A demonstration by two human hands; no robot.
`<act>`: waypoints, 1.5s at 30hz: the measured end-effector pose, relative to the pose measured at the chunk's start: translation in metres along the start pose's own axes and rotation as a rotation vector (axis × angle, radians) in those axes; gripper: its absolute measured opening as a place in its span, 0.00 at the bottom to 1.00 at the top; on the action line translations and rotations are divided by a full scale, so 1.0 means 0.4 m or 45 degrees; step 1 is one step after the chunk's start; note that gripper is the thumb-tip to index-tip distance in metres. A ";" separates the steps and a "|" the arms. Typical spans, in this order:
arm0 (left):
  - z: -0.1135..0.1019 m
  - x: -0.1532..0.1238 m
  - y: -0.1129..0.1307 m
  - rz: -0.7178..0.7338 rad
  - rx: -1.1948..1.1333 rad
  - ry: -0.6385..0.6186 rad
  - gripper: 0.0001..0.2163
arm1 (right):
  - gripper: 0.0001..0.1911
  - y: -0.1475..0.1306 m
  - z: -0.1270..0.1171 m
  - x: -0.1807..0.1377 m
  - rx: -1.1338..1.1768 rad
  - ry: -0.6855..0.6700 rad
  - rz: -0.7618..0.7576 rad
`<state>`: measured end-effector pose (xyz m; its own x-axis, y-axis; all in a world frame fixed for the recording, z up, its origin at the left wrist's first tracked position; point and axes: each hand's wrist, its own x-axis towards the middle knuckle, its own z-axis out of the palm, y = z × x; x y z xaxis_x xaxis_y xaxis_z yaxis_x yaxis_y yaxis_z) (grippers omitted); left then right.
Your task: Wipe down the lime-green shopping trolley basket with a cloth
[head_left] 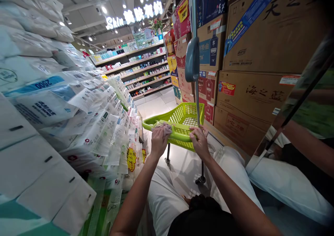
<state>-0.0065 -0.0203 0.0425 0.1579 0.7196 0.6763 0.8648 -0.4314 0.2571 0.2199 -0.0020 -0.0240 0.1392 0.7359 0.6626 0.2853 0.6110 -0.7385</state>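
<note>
One sign beyond the green basket bears "Shin"; one pack, "2500".

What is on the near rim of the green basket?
A crumpled pale cloth under the left hand, and the right hand at the metal pole. The green basket's rim beneath the cloth is hidden.

Green basket: I see it upright, latticed, on wheeled legs.
Pinkish-gray cloth: bunched at the basket's near rim, left end.
</note>
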 end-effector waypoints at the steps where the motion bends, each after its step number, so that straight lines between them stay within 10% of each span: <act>1: -0.005 0.002 -0.001 0.008 0.000 -0.033 0.11 | 0.13 0.004 -0.006 0.001 0.005 0.002 0.003; 6: -0.011 0.035 -0.023 -0.219 0.027 0.030 0.14 | 0.13 0.009 -0.025 0.005 0.010 0.006 0.016; 9: 0.016 0.032 0.002 -0.012 0.015 0.036 0.12 | 0.13 0.002 -0.028 0.007 0.007 0.002 0.018; 12: 0.026 0.036 0.013 0.175 0.010 -0.073 0.12 | 0.13 -0.004 -0.036 0.014 0.003 -0.003 0.005; 17: -0.011 0.120 -0.010 -0.219 0.177 -0.295 0.19 | 0.13 0.000 -0.040 0.021 -0.011 -0.046 -0.002; 23: 0.018 0.184 0.058 0.029 0.240 -0.653 0.18 | 0.13 0.009 -0.027 0.016 -0.009 -0.017 -0.016; 27: 0.000 0.206 -0.006 -0.144 0.123 -0.746 0.19 | 0.13 0.008 -0.031 0.018 -0.021 -0.023 -0.038; 32: -0.023 0.205 -0.076 -0.399 0.214 -0.521 0.17 | 0.13 0.007 -0.025 0.012 -0.039 0.023 -0.033; 40: 0.066 0.054 0.042 0.237 -0.010 -0.083 0.14 | 0.13 0.034 -0.103 0.027 0.024 0.042 -0.050; 45: 0.028 0.020 -0.084 -0.121 -0.113 0.302 0.13 | 0.13 0.034 -0.132 0.041 0.031 -0.034 -0.031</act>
<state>-0.0290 0.0062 0.0316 -0.0471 0.6157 0.7866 0.8237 -0.4216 0.3793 0.2762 0.0029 -0.0167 0.1074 0.7282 0.6769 0.2654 0.6352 -0.7254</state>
